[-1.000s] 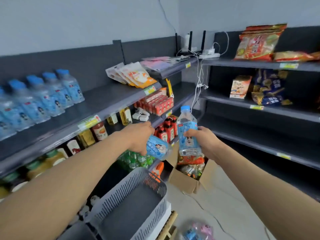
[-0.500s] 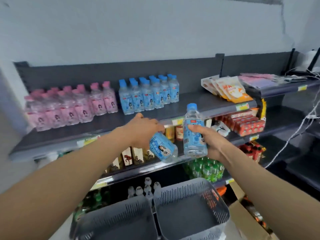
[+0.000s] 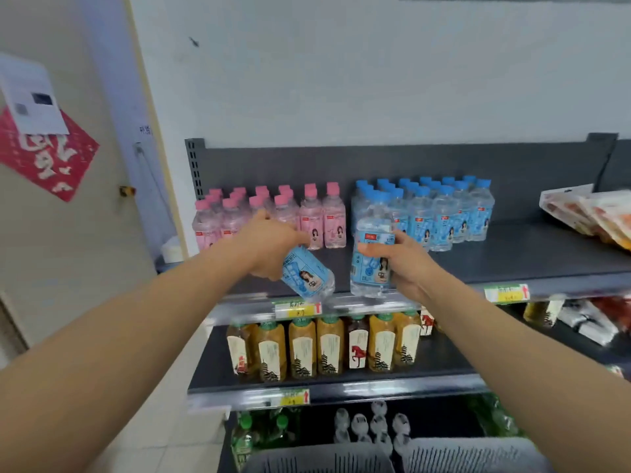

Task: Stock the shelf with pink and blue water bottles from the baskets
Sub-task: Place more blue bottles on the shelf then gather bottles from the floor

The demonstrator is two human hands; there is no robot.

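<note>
Step in hand: the person is bringing two clear plastic water bottles with blue caps and blue labels up to the dark grey metal top shelf (image 3: 512, 254); judged to be the placing stage.
Left grip: the left hand (image 3: 273, 247) is clutching the neck end of the left blue bottle (image 3: 307, 274) from above, fingers curled round it; the cap is hiding inside the fist.
Right grip: the right hand (image 3: 406, 264) is wrapping thumb and fingers round the middle of the right blue bottle (image 3: 368, 274).
Location: both bottles are hanging near the shelf's front lip, facing the gap between the standing pink-capped bottles (image 3: 266, 213) and the standing block of blue-capped bottles (image 3: 444, 213).
Left bottle axis: it is slanting, base pointing down and to the right, neck running up and left into the hand.
Right bottle axis: it is standing upright, cap up, base down, printed label facing the camera.
Method: the right bottle is looking ready to go in first, beside the blue block, base flat before release. The left one is needing a wrist turn to upright beforehand.
Risk: the blue rows are standing close together, so a nudge is likely to topple neighbours.
Baskets: two grey slotted plastic baskets (image 3: 317, 459) are showing at the bottom edge; contents not visible.
</note>
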